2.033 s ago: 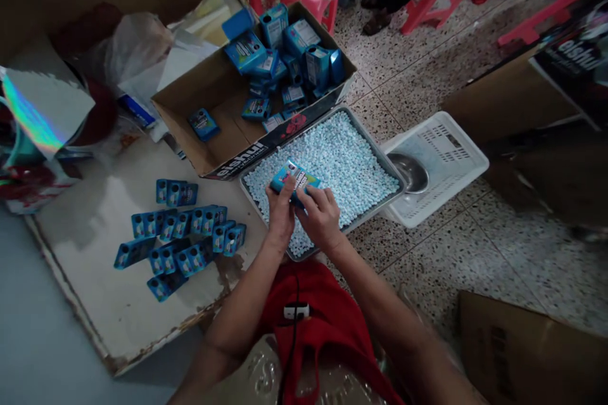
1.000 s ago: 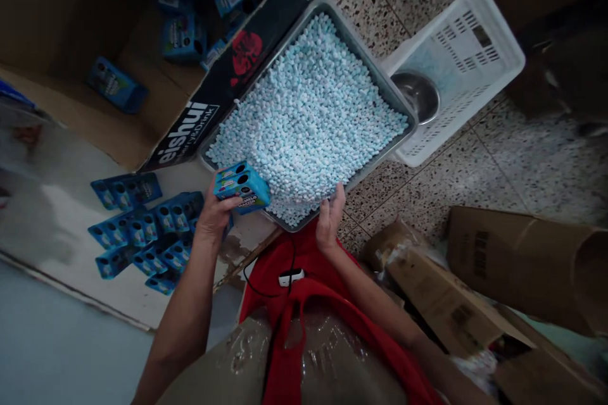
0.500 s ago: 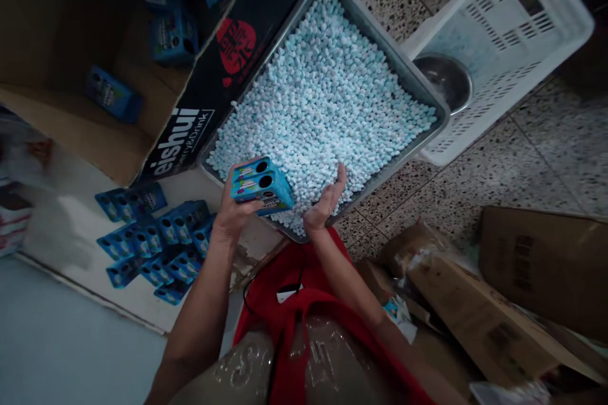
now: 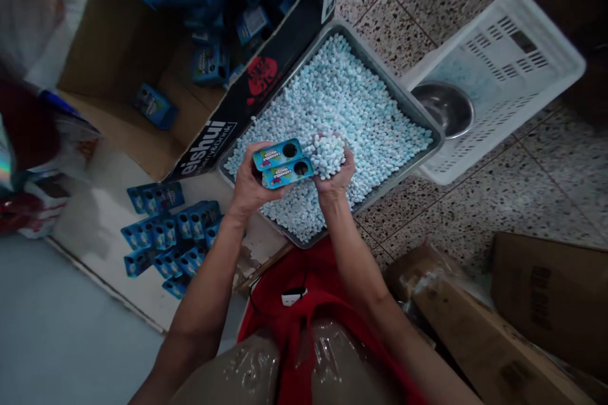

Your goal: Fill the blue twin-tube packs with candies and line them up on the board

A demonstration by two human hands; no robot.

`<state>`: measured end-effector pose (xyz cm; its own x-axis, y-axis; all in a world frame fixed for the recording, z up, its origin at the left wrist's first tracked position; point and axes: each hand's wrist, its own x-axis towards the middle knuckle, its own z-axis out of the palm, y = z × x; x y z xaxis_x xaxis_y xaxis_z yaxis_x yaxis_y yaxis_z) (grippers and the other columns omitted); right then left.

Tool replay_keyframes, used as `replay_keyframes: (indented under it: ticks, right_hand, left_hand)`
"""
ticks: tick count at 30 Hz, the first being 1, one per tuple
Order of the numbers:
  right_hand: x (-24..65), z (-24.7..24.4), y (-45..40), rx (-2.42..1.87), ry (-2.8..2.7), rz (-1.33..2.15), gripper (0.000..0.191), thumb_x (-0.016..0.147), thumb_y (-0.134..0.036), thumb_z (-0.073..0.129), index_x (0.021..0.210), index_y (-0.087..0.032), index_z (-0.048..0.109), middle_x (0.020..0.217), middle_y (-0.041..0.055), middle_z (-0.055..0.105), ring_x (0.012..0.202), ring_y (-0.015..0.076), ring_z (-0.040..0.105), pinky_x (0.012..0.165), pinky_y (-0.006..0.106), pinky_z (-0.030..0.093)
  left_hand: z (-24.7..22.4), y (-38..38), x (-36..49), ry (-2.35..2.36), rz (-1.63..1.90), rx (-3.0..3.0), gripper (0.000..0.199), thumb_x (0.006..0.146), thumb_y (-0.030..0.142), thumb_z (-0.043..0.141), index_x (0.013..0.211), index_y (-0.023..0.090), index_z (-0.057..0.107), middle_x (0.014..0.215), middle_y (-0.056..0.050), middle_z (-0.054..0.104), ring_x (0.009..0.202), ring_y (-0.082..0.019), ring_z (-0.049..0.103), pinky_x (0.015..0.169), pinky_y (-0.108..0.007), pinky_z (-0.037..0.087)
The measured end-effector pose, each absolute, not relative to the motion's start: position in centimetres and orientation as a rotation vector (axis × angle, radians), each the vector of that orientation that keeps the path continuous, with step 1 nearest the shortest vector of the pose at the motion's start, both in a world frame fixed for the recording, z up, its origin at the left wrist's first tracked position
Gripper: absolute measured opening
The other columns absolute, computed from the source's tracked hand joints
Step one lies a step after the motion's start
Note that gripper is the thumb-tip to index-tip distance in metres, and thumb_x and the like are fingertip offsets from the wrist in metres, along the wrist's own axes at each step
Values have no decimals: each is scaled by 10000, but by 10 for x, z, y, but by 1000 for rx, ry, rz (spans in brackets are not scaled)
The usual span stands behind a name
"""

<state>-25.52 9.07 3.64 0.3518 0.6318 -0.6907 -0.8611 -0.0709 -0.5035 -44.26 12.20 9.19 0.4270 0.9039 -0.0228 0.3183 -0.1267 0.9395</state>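
My left hand (image 4: 251, 183) grips two small blue candy boxes (image 4: 284, 164) side by side, each with a round dark hole on its upper face. Beside their right end my right hand (image 4: 338, 182) is cupped around a heaped handful of pale blue and white candies (image 4: 327, 153). Both hands are over the near part of a grey metal tray (image 4: 399, 69), which is filled with the same candies. Whether the handful touches the boxes I cannot tell.
Left of the tray stands a large open carton (image 4: 190, 133) with blue boxes inside. Rows of blue boxes (image 4: 164, 234) stand on the surface at left. A white plastic basket (image 4: 546, 63) holds a steel bowl (image 4: 446, 111) at right. Brown cartons (image 4: 546, 304) lie lower right.
My right hand, earlier low on the candies with fingers stretched and no heap visible, now holds a scooped handful next to the boxes. My left hand has tilted the boxes and moved them right.
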Motion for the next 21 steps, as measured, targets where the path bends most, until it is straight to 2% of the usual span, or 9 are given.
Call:
replay_keyframes:
  ticks: [3,6,10,15,17,21]
  right_hand:
    - [-247,74,98,-966,227,1284,345,838,-520,622,1024,-258,744,1065,69,810,1068,243,768,910,438,660]
    - [-247,108,105,-927,144,1310,335,832,-507,648,1020,-245,738,1029,61,800,1033,234,779,873,387,658]
    - [-263,122,110,-1009,38,1270,361,845,-536,617,999,-228,727,997,68,796,1056,258,781,908,431,654]
    - [-276,117,110,-1092,1,1241,325,848,-546,604,971,-265,711,1015,64,792,1050,263,773,889,450,642]
    - [-273,122,109,-1111,-48,1254,346,849,-568,596,984,-273,717,1052,74,786,1073,273,764,888,458,631]
    - [-262,144,105,-1100,-147,1267,355,838,-582,580,943,-271,717,1059,74,775,1090,282,754,928,472,612]
  left_hand:
    - [90,119,-452,1192,729,1795,809,704,499,930,1365,250,535,1356,-97,656,1200,-283,702,1049,-414,595]
    - [82,111,-449,1233,730,1791,829,698,404,929,1385,243,495,1374,-112,656,1219,-293,710,1061,-433,597]
    - [78,99,-433,1217,830,1733,845,683,268,909,1391,266,448,1474,-136,615,1364,-321,657,1144,-502,563]
    - [87,92,-427,1367,772,1632,812,695,418,964,1322,273,470,1245,-92,739,1086,-288,778,939,-450,651]
    - [93,92,-430,1415,747,1694,782,702,471,960,1304,269,504,1224,-86,747,1078,-292,776,943,-453,641]
    - [108,96,-433,1434,707,1906,755,712,490,943,1308,232,557,1275,-109,723,1182,-312,735,1041,-453,591]
